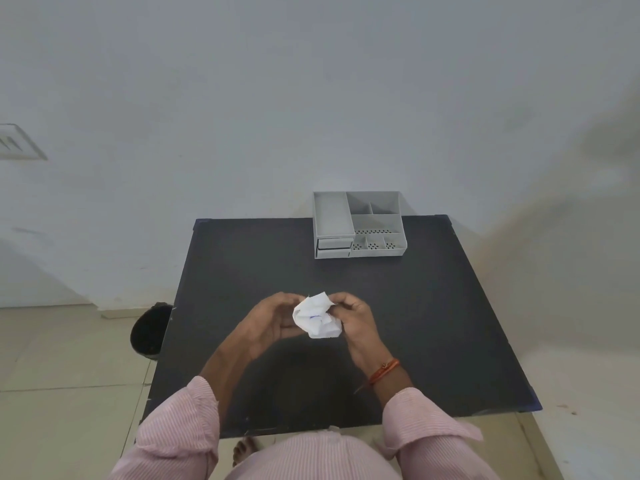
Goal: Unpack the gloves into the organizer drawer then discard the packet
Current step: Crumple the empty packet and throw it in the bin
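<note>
Both sets of fingers (287,308) curl tight around a crumpled white packet (317,315), so much of it is buried in the palms; a small blue mark on it is unreadable. The left hand (273,323) cups it, the right hand (353,315) pinches its edge, above the dark desk (242,265). The grey organizer (358,225) stands well apart at the far edge, its drawer (334,247) contents indiscernible. A dark bin (149,332) is half hidden beside the desk.

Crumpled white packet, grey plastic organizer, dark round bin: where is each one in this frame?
Crumpled white packet (316,317): head view, middle of the paper wad held between both hands.
Grey plastic organizer (332,213): head view, floor of its long left tray.
Dark round bin (149,330): head view, its inside, left of the table.
</note>
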